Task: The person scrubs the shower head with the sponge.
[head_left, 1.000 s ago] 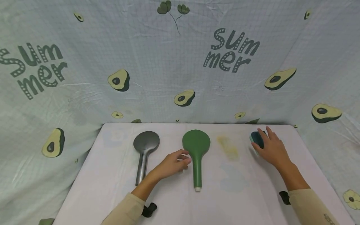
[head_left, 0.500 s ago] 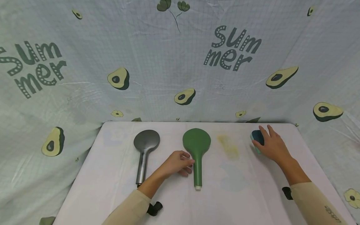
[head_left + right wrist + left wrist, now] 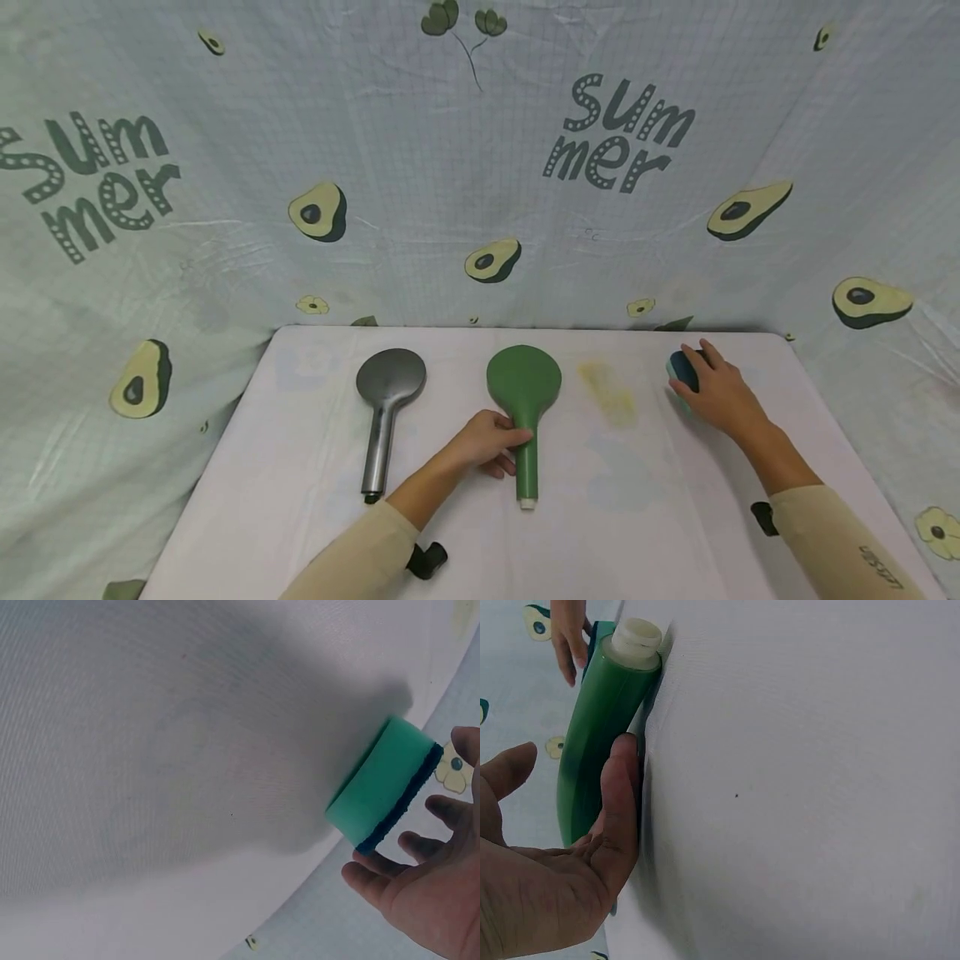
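Observation:
A green hand shower (image 3: 523,382) lies in the middle of the table, its white threaded end (image 3: 636,639) toward me. My left hand (image 3: 487,442) is at its handle. In the left wrist view the fingers (image 3: 619,802) reach along the handle's table side, while the thumb (image 3: 514,769) stands apart from it. At the far right is a sponge (image 3: 386,784), light green with a dark blue scouring layer. Above it my right hand (image 3: 723,400) hovers with spread fingers; one fingertip (image 3: 379,862) is close to the sponge's dark edge, and I cannot tell whether it touches.
A grey hand shower (image 3: 390,379) lies left of the green one, beyond my left forearm. A yellow stain (image 3: 607,393) marks the white table (image 3: 600,533) between green shower and sponge. Behind the table hangs a printed cloth (image 3: 405,167).
My left hand has moved right and slightly toward me, reaching the green shower's handle, its thumb now over it in the head view. The right hand stays at the sponge with small shifts.

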A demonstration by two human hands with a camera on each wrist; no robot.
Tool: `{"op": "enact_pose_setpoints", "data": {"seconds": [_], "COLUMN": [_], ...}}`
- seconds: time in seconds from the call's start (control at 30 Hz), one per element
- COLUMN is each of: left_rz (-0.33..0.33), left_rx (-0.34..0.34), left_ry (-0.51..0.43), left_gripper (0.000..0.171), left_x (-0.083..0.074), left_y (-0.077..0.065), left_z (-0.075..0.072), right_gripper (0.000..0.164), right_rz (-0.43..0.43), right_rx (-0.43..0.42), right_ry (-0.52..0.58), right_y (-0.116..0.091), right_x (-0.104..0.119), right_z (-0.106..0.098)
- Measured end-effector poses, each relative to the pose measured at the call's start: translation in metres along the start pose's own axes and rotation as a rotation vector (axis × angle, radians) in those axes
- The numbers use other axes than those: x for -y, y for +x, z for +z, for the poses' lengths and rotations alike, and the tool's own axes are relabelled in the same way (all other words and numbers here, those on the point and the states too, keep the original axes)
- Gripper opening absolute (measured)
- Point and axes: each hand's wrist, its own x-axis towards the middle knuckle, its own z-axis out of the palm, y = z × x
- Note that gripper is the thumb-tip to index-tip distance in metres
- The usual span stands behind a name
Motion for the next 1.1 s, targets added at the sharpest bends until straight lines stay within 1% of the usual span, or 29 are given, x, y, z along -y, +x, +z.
{"op": "enact_pose_setpoints", "data": {"seconds": [0.23,0.3,0.47,0.7,0.9,1.03,1.1], "left_rz": [-0.032,-0.039,-0.040,-0.014,0.009,0.032,0.043], "left_rx": [-0.047,-0.060,-0.074,-0.011,-0.017,0.001,0.005], "left_ry": [-0.001,-0.015,-0.089,-0.297,-0.345,-0.375,-0.407], "left_gripper": [0.032,0.032,0.038,0.037,0.038,0.040,0.042], "left_x": [0.0002,0.0003,0.0009,-0.0003,-0.0042,-0.0062,-0.0066], "left_y": [0.0006,-0.0004,-0.0029,-0.0048,-0.0070,-0.0083,-0.0087], "left_z": [0.0062,0.0069,0.0082,0.0066,0.0038,0.0019,0.0012], "right_gripper": [0.075,0.074,0.073,0.068,0.066,0.066,0.066], "right_rz": [0.000,-0.002,0.000,0.026,0.041,0.049,0.051], "right_rx": [0.005,0.007,0.030,0.051,0.035,0.031,0.034], "right_ry": [0.012,0.013,0.009,0.006,-0.002,-0.010,-0.014], "right_y": [-0.0017,-0.0017,0.0005,0.0016,0.0025,0.0021,0.0025], "right_x": [0.0021,0.0021,0.0005,0.0042,0.0062,0.0067,0.0066], "right_z": [0.0029,0.0030,0.0036,0.0034,0.0042,0.0057,0.0067]}}
